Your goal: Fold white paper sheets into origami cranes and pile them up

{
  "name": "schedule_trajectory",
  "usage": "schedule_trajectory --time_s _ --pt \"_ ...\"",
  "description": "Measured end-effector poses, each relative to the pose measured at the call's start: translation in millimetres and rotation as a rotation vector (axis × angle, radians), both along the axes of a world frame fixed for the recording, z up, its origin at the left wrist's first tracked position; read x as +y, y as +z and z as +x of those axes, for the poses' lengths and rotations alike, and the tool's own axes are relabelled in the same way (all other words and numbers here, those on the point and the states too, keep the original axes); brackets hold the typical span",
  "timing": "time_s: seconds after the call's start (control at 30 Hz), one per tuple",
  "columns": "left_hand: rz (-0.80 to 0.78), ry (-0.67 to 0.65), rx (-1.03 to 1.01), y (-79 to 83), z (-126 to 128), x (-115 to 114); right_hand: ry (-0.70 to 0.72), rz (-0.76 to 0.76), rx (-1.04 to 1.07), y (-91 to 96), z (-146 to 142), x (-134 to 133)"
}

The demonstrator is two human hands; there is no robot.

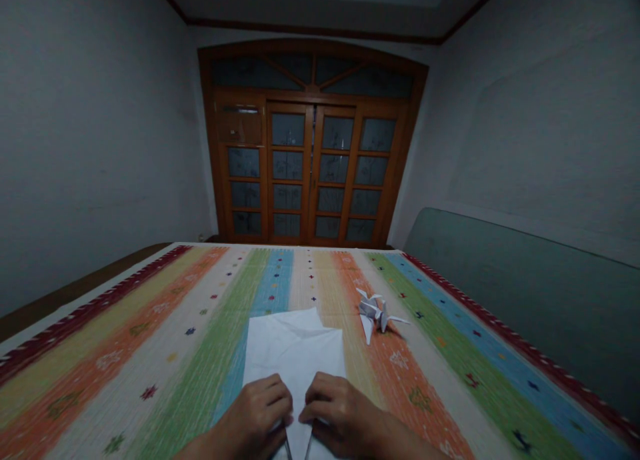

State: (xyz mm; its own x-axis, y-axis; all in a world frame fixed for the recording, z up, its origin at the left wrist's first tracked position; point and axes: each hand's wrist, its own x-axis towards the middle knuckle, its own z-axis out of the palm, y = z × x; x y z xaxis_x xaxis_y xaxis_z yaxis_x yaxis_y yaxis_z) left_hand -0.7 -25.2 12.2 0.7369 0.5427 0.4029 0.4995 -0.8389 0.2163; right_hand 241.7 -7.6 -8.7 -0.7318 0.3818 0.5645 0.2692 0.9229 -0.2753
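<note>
Both hands bare, low over the near part of the table (pixel 75 288), well apart from its far edge, roughly midway between its left and right edges. Left hand (pixel 264 407) back up, knuckles bent, fingers (pixel 286 392) curled inward, thumb tip tucked close under the index. Right hand (pixel 340 407) mirrors it: back up, fingers bent, thumb and index drawn together in a pinch, pointing left. Hands near each other, narrow gap between, not touching. Left forearm (pixel 203 445) and right forearm (pixel 413 440) slant in from the near side, both bare; elbows out of view.
</note>
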Motion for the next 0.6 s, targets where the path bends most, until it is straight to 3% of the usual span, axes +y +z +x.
schedule_trajectory --time_s 0.3,0.47,0.6 --pt "-0.078 -0.098 0.118 20.7 -10 -5 0.011 -0.004 -0.06 6.5 2 -6" --pt "-0.061 -0.116 0.155 19.7 -16 -1 0.013 -0.025 -0.12 10.5 5 -9" --pt "0.038 -0.176 0.108 14.8 -19 2 0.023 0.103 -0.138 9.3 6 -10"
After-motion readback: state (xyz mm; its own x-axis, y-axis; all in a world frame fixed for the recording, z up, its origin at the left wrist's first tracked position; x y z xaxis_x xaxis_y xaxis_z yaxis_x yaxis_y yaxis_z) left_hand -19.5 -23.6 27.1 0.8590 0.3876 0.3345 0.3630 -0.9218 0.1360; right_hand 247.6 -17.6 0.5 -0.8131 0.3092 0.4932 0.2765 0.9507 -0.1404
